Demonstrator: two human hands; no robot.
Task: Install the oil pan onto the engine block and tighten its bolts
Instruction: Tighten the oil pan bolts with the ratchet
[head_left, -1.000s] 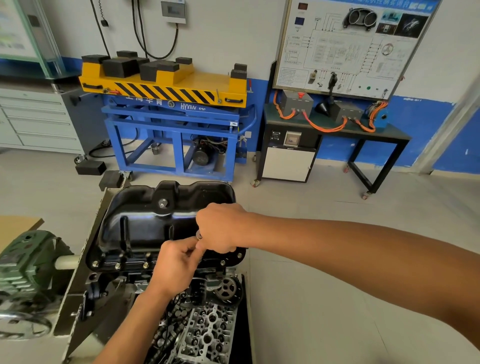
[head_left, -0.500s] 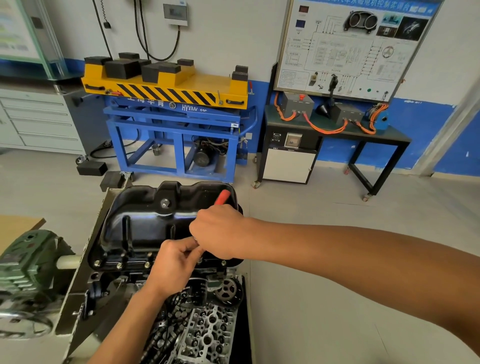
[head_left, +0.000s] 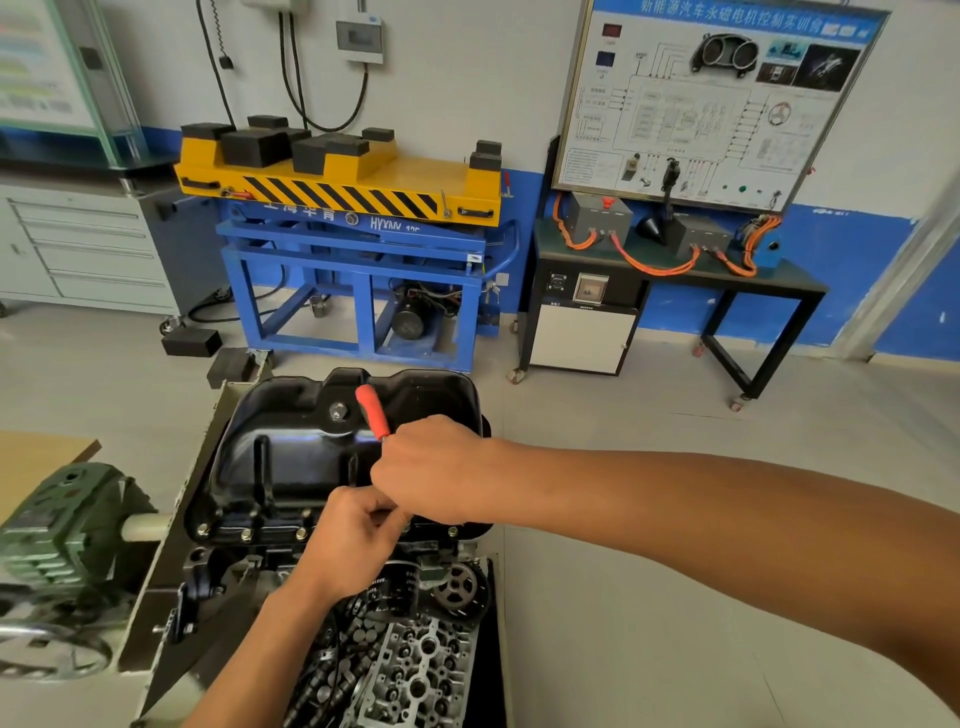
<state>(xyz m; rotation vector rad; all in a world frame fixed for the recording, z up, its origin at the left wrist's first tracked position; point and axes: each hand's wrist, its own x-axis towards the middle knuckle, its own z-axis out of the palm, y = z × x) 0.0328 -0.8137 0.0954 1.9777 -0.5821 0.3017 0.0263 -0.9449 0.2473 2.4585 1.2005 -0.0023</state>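
The black oil pan (head_left: 311, 447) sits on top of the engine block (head_left: 395, 670), which is held on a stand. Several bolts (head_left: 244, 534) line the pan's near flange. My right hand (head_left: 431, 470) grips a ratchet with a red handle (head_left: 372, 411); the handle sticks up and away over the pan. My left hand (head_left: 353, 535) is just below the right one, fingers curled at the tool's head over the near flange. The head of the tool and the bolt under it are hidden by both hands.
A green gearbox with a handwheel (head_left: 57, 566) is at the stand's left. Behind stand a yellow and blue lift table (head_left: 343, 208), a black bench with orange cables (head_left: 675, 270), a training board (head_left: 717, 93) and grey drawers (head_left: 83, 249). Bare floor lies to the right.
My right hand has swung the ratchet handle leftward over the pan; the red handle, hidden one second ago, now stands out above the fist. My left hand stays at the tool's head.
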